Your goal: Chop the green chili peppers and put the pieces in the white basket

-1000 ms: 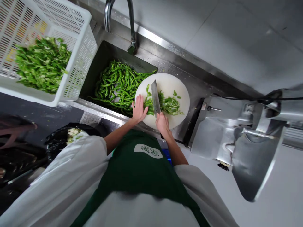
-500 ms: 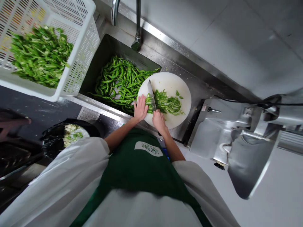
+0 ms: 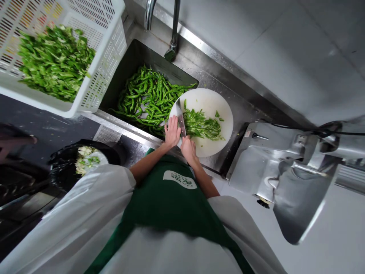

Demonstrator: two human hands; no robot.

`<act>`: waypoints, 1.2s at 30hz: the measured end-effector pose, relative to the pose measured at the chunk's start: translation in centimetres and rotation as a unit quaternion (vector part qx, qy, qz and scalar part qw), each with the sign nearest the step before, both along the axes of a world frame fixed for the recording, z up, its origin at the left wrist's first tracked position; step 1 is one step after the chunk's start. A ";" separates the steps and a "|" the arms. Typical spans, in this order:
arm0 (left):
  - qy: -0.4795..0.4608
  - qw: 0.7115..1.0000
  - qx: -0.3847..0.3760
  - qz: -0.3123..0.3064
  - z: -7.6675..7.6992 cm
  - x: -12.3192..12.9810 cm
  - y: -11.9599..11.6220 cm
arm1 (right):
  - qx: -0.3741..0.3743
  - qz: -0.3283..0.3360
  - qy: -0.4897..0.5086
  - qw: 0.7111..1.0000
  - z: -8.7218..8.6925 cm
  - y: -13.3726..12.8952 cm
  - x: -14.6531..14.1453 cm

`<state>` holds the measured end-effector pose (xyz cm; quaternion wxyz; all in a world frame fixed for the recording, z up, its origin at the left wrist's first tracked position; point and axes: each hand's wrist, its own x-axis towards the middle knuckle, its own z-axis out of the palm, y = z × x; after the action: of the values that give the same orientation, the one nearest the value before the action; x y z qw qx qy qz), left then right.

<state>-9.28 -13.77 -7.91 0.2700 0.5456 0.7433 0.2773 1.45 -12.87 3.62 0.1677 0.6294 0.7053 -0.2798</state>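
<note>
On the round white cutting board (image 3: 219, 101), my right hand (image 3: 189, 148) is wrapped round the handle of a kitchen knife (image 3: 180, 118). The blade points away from me, close beside the fingers of my left hand (image 3: 172, 131). That hand lies flat with its fingers stretched out at the board's left edge; what is under it is mostly hidden. Cut green peppers (image 3: 203, 125) spread to the right of the blade, with a few loose bits farther right. Whole long green peppers (image 3: 155, 95) fill the sink to the left of the board.
A white plastic basket (image 3: 104, 72) of cut peppers stands at the upper left. A metal tap (image 3: 173, 38) rises behind the sink (image 3: 182, 74). Below left is a black-lined bin (image 3: 61, 171) with scraps. A metal slicing machine (image 3: 265, 163) stands at the right.
The knife and my right hand have moved left across the board, nearer my left hand. Pepper pieces that showed left of the blade are now mostly out of sight. The view has shifted slightly.
</note>
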 end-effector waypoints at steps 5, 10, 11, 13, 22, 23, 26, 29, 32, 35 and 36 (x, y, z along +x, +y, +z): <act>-0.026 0.991 0.061 0.114 -0.1 -0.8 0.0 | 0.017 0.009 0.007 1.000 0.7 0.3 0.6; -0.036 0.988 0.051 0.138 -0.6 -0.9 -0.2 | 0.013 0.001 0.013 1.000 0.0 -0.4 -0.7; -0.030 0.991 0.041 0.124 -0.7 -0.7 -0.3 | 0.009 0.001 0.015 1.000 -0.3 -0.3 -0.8; -0.006 0.996 0.028 0.084 -0.8 -0.5 -0.4 | 0.006 0.009 0.029 1.000 -0.7 0.2 -0.4; 0.077 0.996 0.032 -0.028 0.3 -1.9 6.4 | 0.106 -0.073 -0.062 0.990 2.3 2.8 10.9; 0.072 0.996 0.036 -0.031 0.3 -2.2 7.7 | 0.116 -0.094 -0.094 0.984 2.4 3.0 12.5; 0.056 0.994 0.054 -0.070 0.1 -2.1 11.3 | 0.126 -0.159 -0.175 0.963 2.1 3.2 16.3; 0.037 0.984 0.068 -0.162 -0.1 -0.9 13.4 | 0.110 -0.187 -0.197 0.956 1.0 2.9 17.7; 0.003 0.964 0.059 -0.259 0.1 0.8 13.8 | 0.085 -0.180 -0.174 0.964 0.1 2.3 17.0; -0.026 0.956 0.067 -0.284 0.7 0.9 12.8 | 0.075 -0.155 -0.131 0.976 -0.2 1.6 15.9; -0.028 0.964 0.082 -0.252 1.0 0.4 12.3 | 0.080 -0.148 -0.121 0.978 -0.2 1.6 15.7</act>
<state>-8.90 -1.48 -6.93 0.3060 0.7275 0.5489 0.2755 17.14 -11.32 3.44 0.1581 0.7673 0.5989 -0.1660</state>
